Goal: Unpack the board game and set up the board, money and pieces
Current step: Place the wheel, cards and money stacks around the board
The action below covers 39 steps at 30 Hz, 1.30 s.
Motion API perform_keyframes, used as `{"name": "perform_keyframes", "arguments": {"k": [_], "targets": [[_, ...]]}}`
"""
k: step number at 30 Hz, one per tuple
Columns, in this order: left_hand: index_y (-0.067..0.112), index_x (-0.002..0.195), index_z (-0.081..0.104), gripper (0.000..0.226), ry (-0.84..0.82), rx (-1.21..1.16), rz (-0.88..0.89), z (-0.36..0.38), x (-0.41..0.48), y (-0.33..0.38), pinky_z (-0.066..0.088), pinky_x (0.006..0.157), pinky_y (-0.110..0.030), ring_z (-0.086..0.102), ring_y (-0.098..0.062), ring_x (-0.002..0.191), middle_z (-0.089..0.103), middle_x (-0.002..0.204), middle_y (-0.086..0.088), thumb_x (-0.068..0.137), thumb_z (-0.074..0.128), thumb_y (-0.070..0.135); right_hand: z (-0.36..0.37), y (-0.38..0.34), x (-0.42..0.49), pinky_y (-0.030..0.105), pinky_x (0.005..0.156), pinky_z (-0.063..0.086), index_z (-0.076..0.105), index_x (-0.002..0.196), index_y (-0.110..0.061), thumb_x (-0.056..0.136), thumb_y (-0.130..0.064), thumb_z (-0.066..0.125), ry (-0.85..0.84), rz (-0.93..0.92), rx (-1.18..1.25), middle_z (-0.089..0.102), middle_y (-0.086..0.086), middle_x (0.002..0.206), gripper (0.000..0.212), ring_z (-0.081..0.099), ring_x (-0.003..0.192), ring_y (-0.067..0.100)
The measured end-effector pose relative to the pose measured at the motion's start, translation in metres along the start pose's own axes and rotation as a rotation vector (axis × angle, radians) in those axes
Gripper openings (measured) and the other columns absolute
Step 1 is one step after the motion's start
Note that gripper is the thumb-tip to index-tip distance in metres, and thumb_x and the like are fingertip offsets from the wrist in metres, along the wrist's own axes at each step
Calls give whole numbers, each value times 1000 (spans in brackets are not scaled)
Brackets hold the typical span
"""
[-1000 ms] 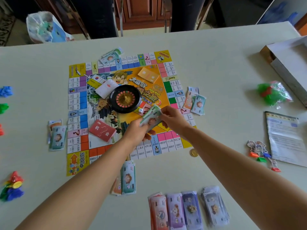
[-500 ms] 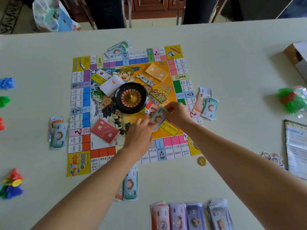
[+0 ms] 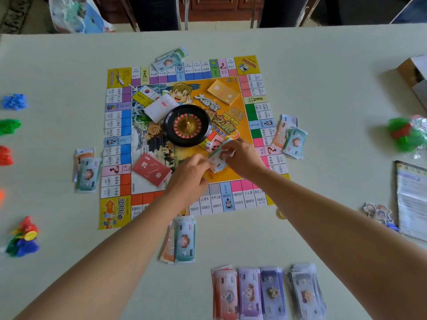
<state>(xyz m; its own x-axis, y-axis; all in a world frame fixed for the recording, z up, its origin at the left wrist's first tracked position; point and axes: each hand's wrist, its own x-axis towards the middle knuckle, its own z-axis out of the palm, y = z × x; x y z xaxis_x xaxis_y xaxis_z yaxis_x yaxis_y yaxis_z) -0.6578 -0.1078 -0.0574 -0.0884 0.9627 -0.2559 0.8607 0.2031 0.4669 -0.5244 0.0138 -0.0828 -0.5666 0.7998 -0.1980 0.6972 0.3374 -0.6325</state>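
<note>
In the head view, a thin wad of pale green banknotes printed with a cartoon face is held over the near right part of the board, on the near side of the roulette wheel. Its long axis slants from near left to far right, printed side up. The left hand pinches its near-left end, and the right hand grips its far-right end with curled fingers.

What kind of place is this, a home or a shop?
Probably a home dining room: a large pale table with dark chair backs at its far side, a wooden cabinet behind them, and a patterned rug on the floor.
</note>
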Motion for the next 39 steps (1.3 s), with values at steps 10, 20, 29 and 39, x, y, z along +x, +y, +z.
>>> {"name": "perform_keyframes", "arguments": {"k": [10, 20, 29, 39], "targets": [[27, 93, 61, 8, -107, -88, 19, 36, -115, 5, 41, 66, -23, 45, 1, 63, 60, 88, 11, 87, 57, 22, 22, -32, -93, 31, 67, 45, 69, 93, -12, 84, -6, 59, -82, -69, 91, 62, -1, 81, 14, 53, 70, 14], [23, 136, 40, 66, -148, 72, 68, 87, -193, 37, 45, 90, -33, 45, -19, 118, 38, 127, -1, 80, 70, 41, 37, -18, -243, 24, 56, 45, 65, 90, -11, 83, -6, 57, -158, 121, 47, 56, -9, 70, 11, 50, 55, 6], [10, 124, 38, 78, -97, 317, -32, 115, -186, 60, 42, 89, -33, 42, -26, 115, 41, 125, -9, 71, 73, 53, 61, 3, -295, 37, 68, 55, 57, 101, -13, 83, -6, 57, -160, 194, -36, 65, 0, 84, 19, 63, 78, 22], [8, 126, 34, 87, -154, 326, -167, 122, -172, 66, 40, 97, -36, 36, -30, 121, 37, 128, -14, 63, 84, 39, 64, 4, -293, 23, 54, 35, 34, 133, -17, 79, -14, 66, -229, 216, 20, 51, -2, 85, 63, 52, 77, 20]]}}
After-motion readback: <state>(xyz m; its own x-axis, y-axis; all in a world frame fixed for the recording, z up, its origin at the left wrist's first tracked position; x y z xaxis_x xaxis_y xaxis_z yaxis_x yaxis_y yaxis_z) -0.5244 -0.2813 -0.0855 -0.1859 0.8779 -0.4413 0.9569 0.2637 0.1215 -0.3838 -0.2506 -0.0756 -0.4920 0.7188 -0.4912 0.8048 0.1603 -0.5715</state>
